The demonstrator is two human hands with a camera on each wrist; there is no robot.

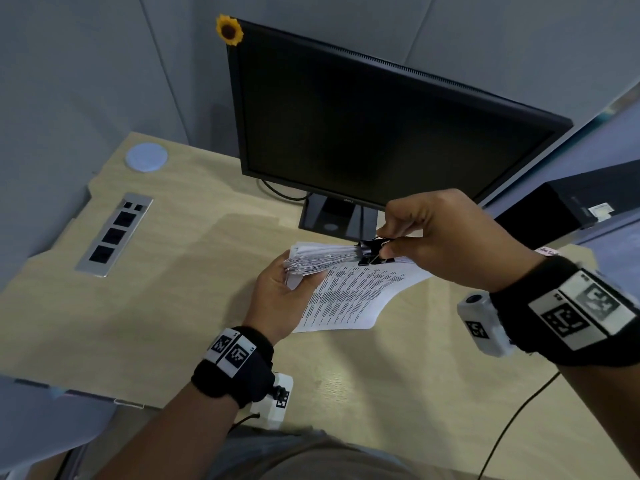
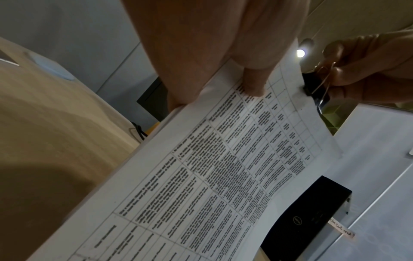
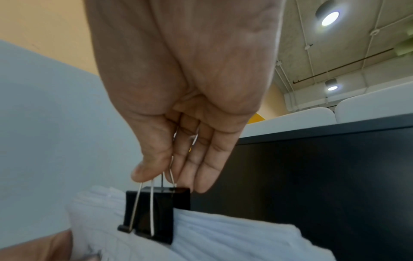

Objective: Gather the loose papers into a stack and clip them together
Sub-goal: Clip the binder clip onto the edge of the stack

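A thick stack of printed papers (image 1: 349, 292) is held up above the desk (image 1: 156, 306). My left hand (image 1: 277, 296) grips its near-left corner, thumb on the printed sheet (image 2: 223, 167), fingers underneath. A black binder clip (image 1: 372, 252) sits astride the stack's far edge. My right hand (image 1: 391, 242) pinches the clip's wire handles between thumb and fingers. In the right wrist view the clip (image 3: 156, 211) straddles the paper edges (image 3: 223, 233), its handles squeezed together under my fingertips (image 3: 201, 187). In the left wrist view the clip (image 2: 315, 88) shows at the sheet's top corner.
A dark monitor (image 1: 363, 126) stands right behind the hands, a sunflower (image 1: 228, 29) on its corner. A socket panel (image 1: 114, 233) and a round grey cap (image 1: 147, 156) lie in the desk at left. A black computer box (image 1: 571, 202) stands at right. Cables run at the lower right.
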